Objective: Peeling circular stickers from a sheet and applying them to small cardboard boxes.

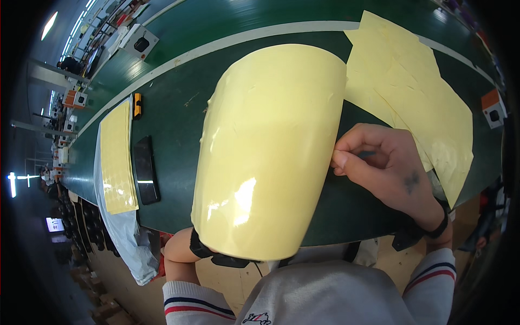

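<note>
A glossy pale-yellow sheet is held up before me, curved outward like part of a cylinder. Faint round shapes and small bumps show on its surface and left edge. My right hand is closed in a pinch, thumb and forefinger at the sheet's right edge. Behind the lower left of the sheet goes my left forearm, with a black band at the wrist; the sheet hides that hand and its fingers. Beyond my right hand lie several crumpled yellow backing sheets, overlapping on the green table.
On the left, a stack of yellow sheets rests on a whitish plastic bag hanging over the table edge. Beside it are a black phone and a yellow-and-black cutter. Boxes stand at the far left and right.
</note>
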A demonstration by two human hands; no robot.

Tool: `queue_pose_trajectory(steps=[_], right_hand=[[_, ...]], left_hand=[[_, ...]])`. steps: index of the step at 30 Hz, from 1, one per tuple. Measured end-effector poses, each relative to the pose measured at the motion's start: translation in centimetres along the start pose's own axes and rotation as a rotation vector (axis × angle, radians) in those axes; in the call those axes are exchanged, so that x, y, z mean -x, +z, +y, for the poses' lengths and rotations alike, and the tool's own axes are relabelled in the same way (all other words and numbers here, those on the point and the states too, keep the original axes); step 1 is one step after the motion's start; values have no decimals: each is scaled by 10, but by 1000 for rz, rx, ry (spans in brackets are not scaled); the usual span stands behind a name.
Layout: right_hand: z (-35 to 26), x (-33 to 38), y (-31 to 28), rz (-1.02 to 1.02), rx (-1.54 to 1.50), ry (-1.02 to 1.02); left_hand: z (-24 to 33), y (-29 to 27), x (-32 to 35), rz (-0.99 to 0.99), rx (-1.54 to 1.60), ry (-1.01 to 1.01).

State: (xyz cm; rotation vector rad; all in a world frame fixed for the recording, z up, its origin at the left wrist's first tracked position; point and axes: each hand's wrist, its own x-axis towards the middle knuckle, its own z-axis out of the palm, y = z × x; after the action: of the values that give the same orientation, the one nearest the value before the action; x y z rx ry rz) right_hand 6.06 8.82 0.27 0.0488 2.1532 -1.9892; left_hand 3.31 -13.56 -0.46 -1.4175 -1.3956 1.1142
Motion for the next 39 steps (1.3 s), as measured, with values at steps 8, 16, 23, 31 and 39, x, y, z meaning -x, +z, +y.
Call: queue_pose_trajectory(steps=[8,16,23,31,39], right_hand=[[1,-4,-5,-22,-113,-40],[-2,-6,-21,17,-99,-160],[3,-13,-22,32,89,-185],[19,-18,-24,83,254,-265],[19,-32,-27,122,218,-100]], left_hand=[[5,-6,-10,163,1566,-975],[10,7,-9,282,2489,-1659],[-3,44,51,-974,3014,-630],[-90,236,117,-257,1168,-1367],[-85,403,219,-542,714,-1480]])
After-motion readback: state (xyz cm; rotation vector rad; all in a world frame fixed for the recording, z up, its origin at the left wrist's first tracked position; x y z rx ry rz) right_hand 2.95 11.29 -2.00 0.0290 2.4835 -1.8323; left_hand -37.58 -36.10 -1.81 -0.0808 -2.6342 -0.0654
